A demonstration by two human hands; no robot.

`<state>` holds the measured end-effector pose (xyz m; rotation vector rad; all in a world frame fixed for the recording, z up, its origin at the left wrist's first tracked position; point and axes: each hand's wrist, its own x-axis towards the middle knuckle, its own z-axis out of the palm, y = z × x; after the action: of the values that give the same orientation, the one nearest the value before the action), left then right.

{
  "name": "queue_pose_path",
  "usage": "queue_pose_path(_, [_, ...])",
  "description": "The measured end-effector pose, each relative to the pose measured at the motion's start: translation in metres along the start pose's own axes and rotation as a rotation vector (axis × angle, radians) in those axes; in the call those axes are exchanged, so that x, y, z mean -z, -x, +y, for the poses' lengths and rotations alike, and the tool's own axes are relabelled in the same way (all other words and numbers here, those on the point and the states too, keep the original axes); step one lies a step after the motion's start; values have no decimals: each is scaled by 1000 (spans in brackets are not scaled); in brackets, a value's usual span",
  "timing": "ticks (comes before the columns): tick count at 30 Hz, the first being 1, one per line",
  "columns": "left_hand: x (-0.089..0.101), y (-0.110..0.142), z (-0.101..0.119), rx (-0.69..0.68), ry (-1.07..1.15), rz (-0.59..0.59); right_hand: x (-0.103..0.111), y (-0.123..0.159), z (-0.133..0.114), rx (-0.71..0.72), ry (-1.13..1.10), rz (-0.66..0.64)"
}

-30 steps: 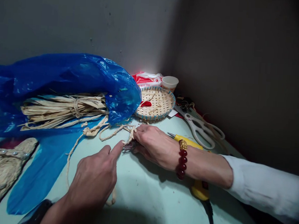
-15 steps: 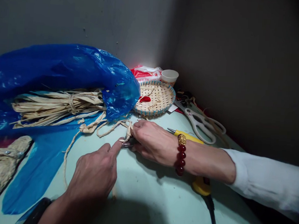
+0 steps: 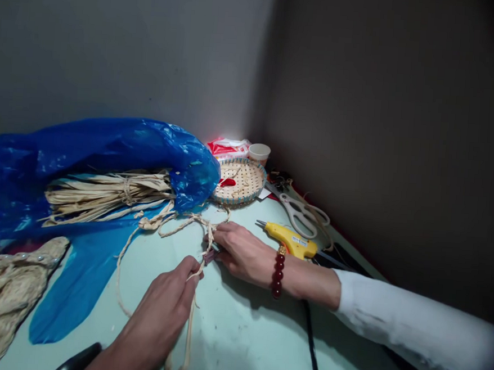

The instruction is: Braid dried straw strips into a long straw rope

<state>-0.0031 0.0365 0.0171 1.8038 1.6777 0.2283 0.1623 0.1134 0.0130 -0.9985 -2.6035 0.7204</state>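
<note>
My left hand (image 3: 167, 298) is closed in a pinch on a pale twisted straw cord (image 3: 185, 221), and two loose ends hang below its fingertips. Just up and to the right, my right hand (image 3: 240, 252), wearing a dark red bead bracelet, is closed around the same cord. Between the two hands a small pinkish, shiny piece (image 3: 210, 256) shows by the right fingers; I cannot make out what it is. From the hands the cord loops left over the pale green table (image 3: 237, 331) to a knotted part (image 3: 151, 222).
A blue plastic bag (image 3: 106, 141) with a straw bundle (image 3: 111, 192) lies left, a woven straw piece (image 3: 2, 297) nearer. Behind are a round woven tray (image 3: 247, 176), wipes pack (image 3: 228, 147) and paper cup (image 3: 259, 152). Scissors (image 3: 301, 217) and a yellow glue gun (image 3: 289, 239) lie right.
The view has shifted, so the scene sits lower. My left hand has come away a little from the right one, with the cord stretched between them. The glue gun shows more fully.
</note>
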Motion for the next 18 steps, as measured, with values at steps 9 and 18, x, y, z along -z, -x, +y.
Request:
queue_pose_path(9, [-13,14,-14,13,735,87,-7,38,-30,-205,-52,265])
queue_pose_path(18, [-36,12,-6,16,1155,-56,-33,50,-51,-259,-435,184])
